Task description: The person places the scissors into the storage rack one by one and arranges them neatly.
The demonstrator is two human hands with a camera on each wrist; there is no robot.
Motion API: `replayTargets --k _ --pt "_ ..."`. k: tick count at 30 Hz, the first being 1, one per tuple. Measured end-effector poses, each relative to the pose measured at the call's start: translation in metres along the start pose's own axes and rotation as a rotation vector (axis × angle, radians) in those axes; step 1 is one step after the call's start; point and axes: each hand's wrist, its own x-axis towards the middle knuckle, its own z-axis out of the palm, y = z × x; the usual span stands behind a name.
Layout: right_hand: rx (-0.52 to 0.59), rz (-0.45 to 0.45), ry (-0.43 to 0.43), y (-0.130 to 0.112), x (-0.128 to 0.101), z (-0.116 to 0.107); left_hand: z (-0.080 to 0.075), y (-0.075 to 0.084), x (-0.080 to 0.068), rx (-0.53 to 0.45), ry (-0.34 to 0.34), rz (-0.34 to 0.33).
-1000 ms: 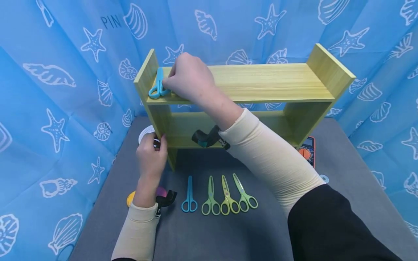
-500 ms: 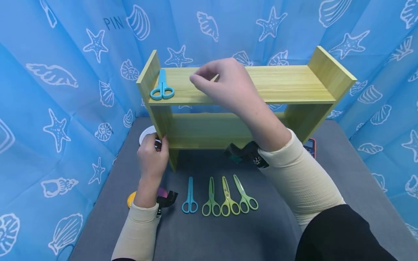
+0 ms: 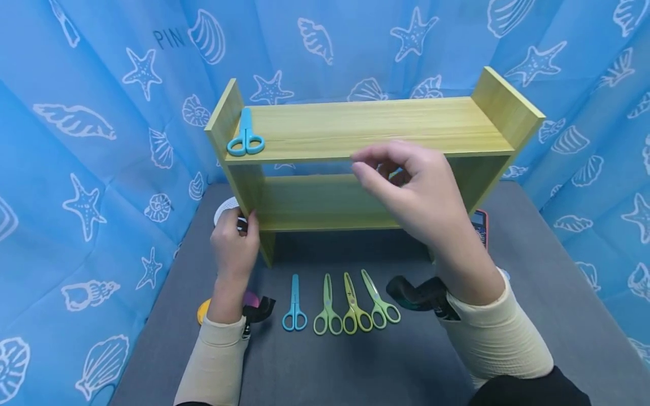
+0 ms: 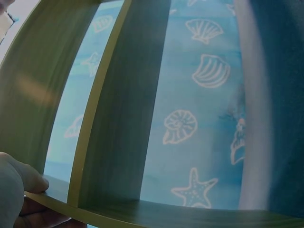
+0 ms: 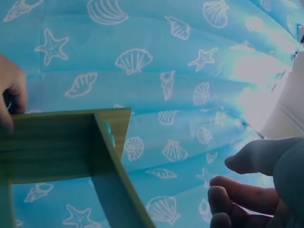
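While left hand (image 3: 235, 241) grip clasps shelf (image 3: 365, 127) upright, blue scissors (image 3: 246, 135) lie flat on top; right hand (image 3: 411, 189) released.

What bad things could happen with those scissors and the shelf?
1. The blue scissors on the top shelf lie with their handles right at the front edge, so a bump could possibly knock them off.
2. The left hand grips the shelf's left post; if it lets go or tugs, the shelf might wobble.
3. The right hand hangs empty over the four scissors on the table; a careless reach could scatter that row.
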Motion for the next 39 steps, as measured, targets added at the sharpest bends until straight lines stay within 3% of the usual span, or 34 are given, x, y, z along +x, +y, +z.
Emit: replayTargets --k 12,17,34,39 --pt "0.041 -0.036 0.031 0.047 -0.060 -0.004 0.000 0.000 -0.002 -0.008 0.025 -0.009" --pt "0.057 -0.013 0.025 0.070 -0.083 0.000 0.000 0.000 -0.002 0.003 0.023 -0.020" --pt "0.049 0.191 -0.041 0.151 -0.161 0.038 0.002 0.000 -0.001 -0.001 0.010 -0.003" --pt "-0.004 0.335 -0.081 0.176 -0.179 0.050 0.004 0.000 -0.002 -0.009 0.020 -0.011"
